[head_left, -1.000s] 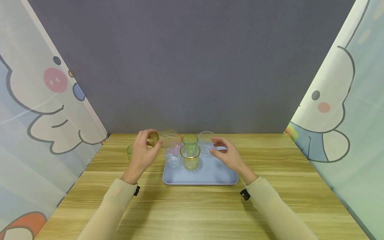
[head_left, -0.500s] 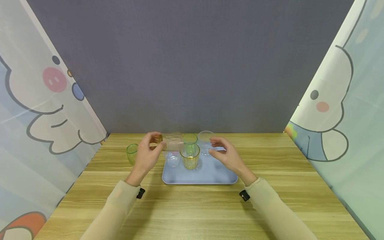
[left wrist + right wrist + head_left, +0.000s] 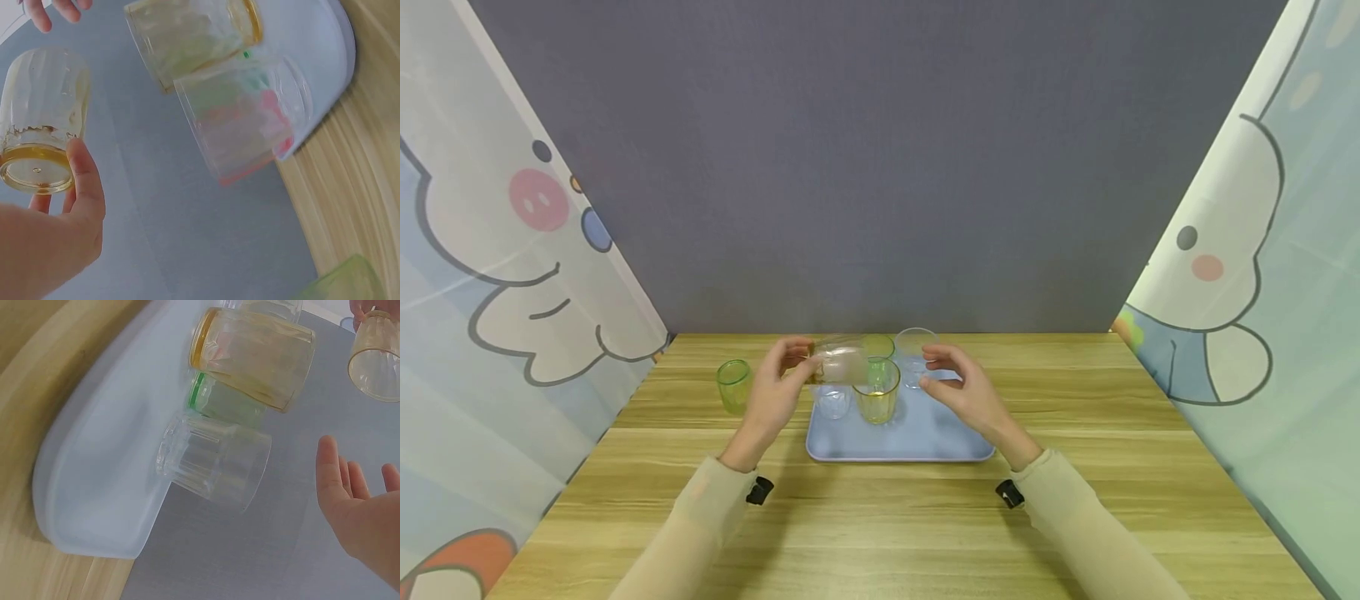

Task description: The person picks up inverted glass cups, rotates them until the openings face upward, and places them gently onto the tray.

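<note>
My left hand grips an amber-tinted drinking glass by its base, above the left part of the tray. The glass lies on its side in the air, mouth toward the right; the left wrist view shows thumb and fingers at its amber base. Facing it, my right hand holds nothing, its fingers apart and loosely bent. Nearest to that hand is a clear glass standing on the blue tray. A yellow glass and another clear glass stand farther left on the tray.
Behind the yellow glass stands a green glass. A pink glass is partly hidden by the clear one. Another green glass stands on the wooden table, left of the tray. A grey panel rises at the back.
My left hand has moved right and slightly down with the amber glass, bringing it over the tray. The right hand has hardly moved.
</note>
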`<state>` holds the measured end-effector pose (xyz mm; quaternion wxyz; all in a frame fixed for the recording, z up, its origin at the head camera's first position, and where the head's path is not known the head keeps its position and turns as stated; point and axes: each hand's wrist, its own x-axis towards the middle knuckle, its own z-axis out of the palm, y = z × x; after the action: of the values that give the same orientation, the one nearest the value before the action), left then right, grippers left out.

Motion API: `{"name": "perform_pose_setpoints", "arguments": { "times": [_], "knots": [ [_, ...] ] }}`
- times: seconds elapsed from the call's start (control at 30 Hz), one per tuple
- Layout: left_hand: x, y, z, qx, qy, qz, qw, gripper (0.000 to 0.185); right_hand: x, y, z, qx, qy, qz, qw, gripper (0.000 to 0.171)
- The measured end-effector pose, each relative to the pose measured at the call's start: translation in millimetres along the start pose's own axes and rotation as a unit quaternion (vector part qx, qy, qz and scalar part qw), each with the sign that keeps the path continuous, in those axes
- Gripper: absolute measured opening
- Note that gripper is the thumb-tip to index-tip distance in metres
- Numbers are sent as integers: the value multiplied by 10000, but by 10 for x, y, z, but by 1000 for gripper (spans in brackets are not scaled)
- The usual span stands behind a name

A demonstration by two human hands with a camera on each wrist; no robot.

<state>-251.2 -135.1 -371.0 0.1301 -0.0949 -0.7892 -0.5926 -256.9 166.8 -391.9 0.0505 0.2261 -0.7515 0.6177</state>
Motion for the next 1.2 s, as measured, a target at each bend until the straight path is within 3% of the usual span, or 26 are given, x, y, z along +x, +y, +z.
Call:
{"name": "perform_pose_setpoints", "arguments": {
  "times": [0.3,0.57,1.2],
  "knots": [
    [-33,-18,100,-367,-169,-43,9992,32,-27,-6,17,78,-19,-85,9999,50],
    [-89,-27,184,-424,-324,-170,9984,33,-64,3,48,168,-111,-117,9997,52],
    [-157,-77,424,-392,-510,21,9979,28,-113,7,117,313,-227,-151,9991,52]
  ]
}}
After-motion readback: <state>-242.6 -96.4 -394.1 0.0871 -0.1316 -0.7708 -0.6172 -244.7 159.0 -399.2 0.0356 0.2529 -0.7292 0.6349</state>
